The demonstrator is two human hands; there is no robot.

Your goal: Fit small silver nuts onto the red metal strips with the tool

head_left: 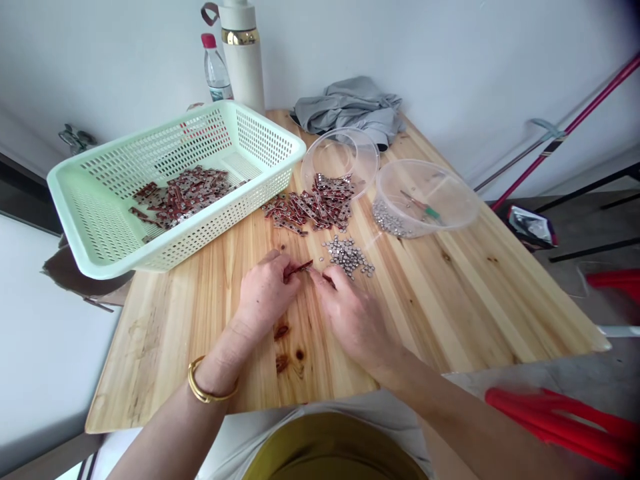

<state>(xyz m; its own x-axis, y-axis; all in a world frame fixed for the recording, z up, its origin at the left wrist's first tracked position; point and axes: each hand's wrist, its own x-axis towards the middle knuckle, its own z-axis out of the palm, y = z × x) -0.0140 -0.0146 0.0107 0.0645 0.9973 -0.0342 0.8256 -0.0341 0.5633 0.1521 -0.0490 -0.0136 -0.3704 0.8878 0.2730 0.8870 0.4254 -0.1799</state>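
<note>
The left hand (265, 291) and right hand (350, 313) both pinch 1 brown metal strip (299, 269) at the tabletop (450, 300) middle, beside small silver nuts (349, 256); no writing is readable.

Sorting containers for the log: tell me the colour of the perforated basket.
Pale mint green basket, seen best in the head view.

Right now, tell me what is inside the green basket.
The green basket holds a loose pile of small reddish-brown metal plates near its middle. Whatever lies beneath that pile is covered; the remaining floor shows only perforated plastic.
</note>
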